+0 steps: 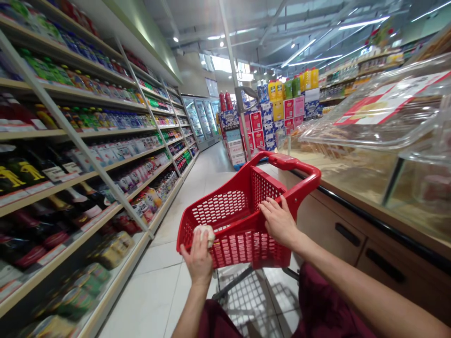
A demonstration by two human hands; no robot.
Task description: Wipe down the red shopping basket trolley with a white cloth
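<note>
A red plastic shopping cart (234,246) with perforated walls stands side-on in front of me. My left hand (200,256) presses a crumpled white cloth (209,234) against the near rim at the cart's left end, thumb spread outward. Some of the cloth is hidden under the fingers. Further right, my right hand (280,223) grips the same rim close to the cart's handle (303,180), with the fingers bent over the edge. The visible inside of the basket shows only bare red walls.
Drink shelves (116,164) line the left side. A wooden counter (327,211) with clear plastic covers (384,112) stands close on my right. Stacked drink cartons (253,131) and a tall pole (232,56) rise beyond the cart. Glass-door fridges (200,119) stand farther back on the tiled floor (158,272).
</note>
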